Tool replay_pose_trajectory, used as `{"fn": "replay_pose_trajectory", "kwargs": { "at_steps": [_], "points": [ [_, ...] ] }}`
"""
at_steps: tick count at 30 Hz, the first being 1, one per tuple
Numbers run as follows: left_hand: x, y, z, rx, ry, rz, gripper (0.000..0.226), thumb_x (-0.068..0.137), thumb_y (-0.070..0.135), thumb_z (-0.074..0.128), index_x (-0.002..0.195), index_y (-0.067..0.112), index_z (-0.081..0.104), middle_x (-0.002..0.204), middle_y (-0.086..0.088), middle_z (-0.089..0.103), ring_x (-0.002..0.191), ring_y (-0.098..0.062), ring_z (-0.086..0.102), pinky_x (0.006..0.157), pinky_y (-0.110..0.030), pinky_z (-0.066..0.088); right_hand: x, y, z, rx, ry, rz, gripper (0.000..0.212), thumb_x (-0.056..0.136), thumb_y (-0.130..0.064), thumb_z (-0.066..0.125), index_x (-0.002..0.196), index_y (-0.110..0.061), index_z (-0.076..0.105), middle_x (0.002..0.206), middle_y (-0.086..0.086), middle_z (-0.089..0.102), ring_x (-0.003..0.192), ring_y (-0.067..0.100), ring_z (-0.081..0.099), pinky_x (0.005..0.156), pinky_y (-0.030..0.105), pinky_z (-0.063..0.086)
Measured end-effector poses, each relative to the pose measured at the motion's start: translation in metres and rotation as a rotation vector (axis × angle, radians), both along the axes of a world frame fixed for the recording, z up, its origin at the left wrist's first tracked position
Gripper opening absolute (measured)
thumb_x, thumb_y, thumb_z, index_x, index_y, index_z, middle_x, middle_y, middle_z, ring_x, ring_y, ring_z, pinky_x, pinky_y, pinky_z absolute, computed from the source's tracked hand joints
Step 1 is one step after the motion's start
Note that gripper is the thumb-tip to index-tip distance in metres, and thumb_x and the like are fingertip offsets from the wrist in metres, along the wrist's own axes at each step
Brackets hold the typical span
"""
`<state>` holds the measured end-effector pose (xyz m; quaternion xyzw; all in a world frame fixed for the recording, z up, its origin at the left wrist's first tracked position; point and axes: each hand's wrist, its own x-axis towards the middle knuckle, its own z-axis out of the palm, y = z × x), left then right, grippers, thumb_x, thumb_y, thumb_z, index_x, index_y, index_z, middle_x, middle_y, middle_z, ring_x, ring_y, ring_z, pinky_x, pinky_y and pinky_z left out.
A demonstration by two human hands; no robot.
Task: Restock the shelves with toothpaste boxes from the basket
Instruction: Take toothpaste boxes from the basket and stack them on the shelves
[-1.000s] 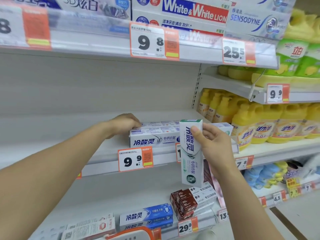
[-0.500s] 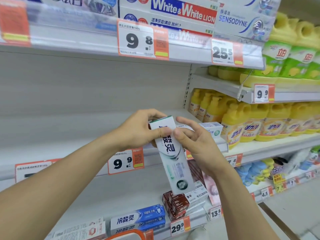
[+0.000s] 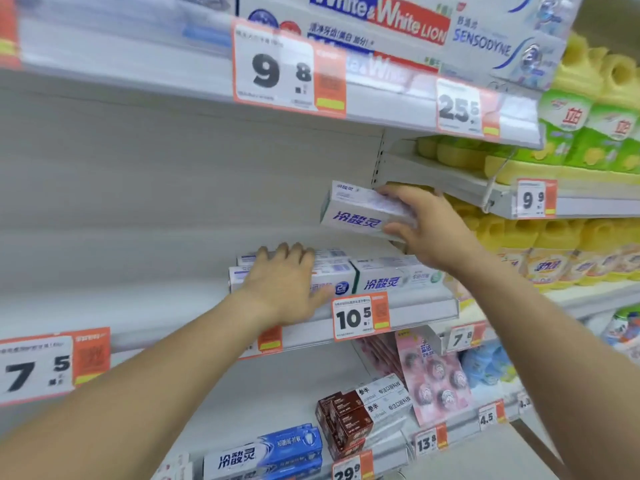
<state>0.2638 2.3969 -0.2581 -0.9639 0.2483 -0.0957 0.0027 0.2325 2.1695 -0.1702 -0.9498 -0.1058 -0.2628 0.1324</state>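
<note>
Half a second earlier both hands had been on the upright white toothpaste box (image 3: 360, 213); by this frame I saw it turned level and lifted above the middle shelf (image 3: 415, 311), carried by the right hand (image 3: 433, 230) alone, fingers over its top and thumb under its front edge. Its face read 冷酸灵 in blue. The left hand (image 3: 284, 285) had dropped onto the stack of boxes (image 3: 341, 271) already on that shelf, palm down with fingers spread flat across the top box. Just right of that stack sat another 冷酸灵 box (image 3: 398, 277) with green trim, touching it. Below it the price tag (image 3: 360, 317) read 10.5; farther left a tag (image 3: 52, 368) read 7.5. On the top shelf I could read White & White LION (image 3: 377, 15) and SENSODYNE (image 3: 485, 39), with tags of 9.8 and 25.5 beneath. Yellow detergent bottles (image 3: 554, 247) filled the bay to the right. The lowest shelf held a blue 冷酸灵 box (image 3: 266, 452) and brown boxes (image 3: 349, 424).
</note>
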Motion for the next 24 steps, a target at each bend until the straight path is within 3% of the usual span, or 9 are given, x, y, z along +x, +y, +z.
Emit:
{"fn": "replay_pose_trajectory", "kwargs": {
  "at_steps": [5, 9, 14, 21, 24],
  "points": [
    [-0.002, -0.003, -0.015, 0.07, -0.144, 0.046, 0.071, 0.099, 0.064, 0.024, 0.146, 0.01, 0.028, 0.151, -0.014, 0.036, 0.137, -0.034, 0.034, 0.113, -0.057, 0.026, 0.049, -0.028, -0.004, -0.097, 0.155, -0.048, 0.054, 0.087, -0.017, 0.073, 0.136, -0.026, 0.053, 0.127, 0.004, 0.065, 0.116, 0.029, 0.058, 0.1, 0.04, 0.046],
    [0.001, -0.006, -0.017, 0.086, -0.153, 0.067, 0.066, 0.101, 0.06, 0.021, 0.145, 0.011, 0.028, 0.15, -0.013, 0.037, 0.137, -0.034, 0.035, 0.113, -0.057, 0.025, 0.068, -0.046, -0.017, -0.258, 0.281, -0.179, 0.054, 0.092, -0.023, 0.069, 0.141, -0.028, 0.048, 0.134, 0.002, 0.062, 0.125, 0.031, 0.052, 0.115, 0.047, 0.029],
    [0.0, -0.005, -0.017, 0.097, -0.182, 0.073, 0.066, 0.1, 0.06, 0.019, 0.145, 0.012, 0.029, 0.148, -0.01, 0.039, 0.134, -0.031, 0.038, 0.112, -0.056, 0.027, 0.069, -0.05, -0.022, -0.287, 0.378, -0.136, 0.057, 0.09, -0.022, 0.073, 0.14, -0.031, 0.049, 0.134, 0.003, 0.061, 0.117, 0.029, 0.056, 0.1, 0.04, 0.045],
    [-0.003, -0.006, -0.014, 0.104, -0.152, 0.072, 0.066, 0.1, 0.06, 0.018, 0.147, 0.014, 0.027, 0.152, -0.009, 0.035, 0.137, -0.031, 0.035, 0.114, -0.056, 0.026, 0.064, -0.047, -0.016, -0.276, 0.505, -0.069, 0.055, 0.091, -0.01, 0.068, 0.143, -0.022, 0.052, 0.145, 0.001, 0.054, 0.128, 0.023, 0.052, 0.102, 0.025, 0.038],
    [-0.003, -0.005, -0.013, 0.105, -0.142, 0.074, 0.067, 0.101, 0.06, 0.018, 0.148, 0.014, 0.025, 0.154, -0.008, 0.033, 0.138, -0.031, 0.034, 0.114, -0.056, 0.025, 0.06, -0.048, -0.017, -0.285, 0.568, -0.055, 0.045, 0.097, -0.022, 0.061, 0.142, -0.023, 0.054, 0.146, -0.002, 0.053, 0.127, 0.018, 0.053, 0.104, 0.022, 0.036]
  ]
}}
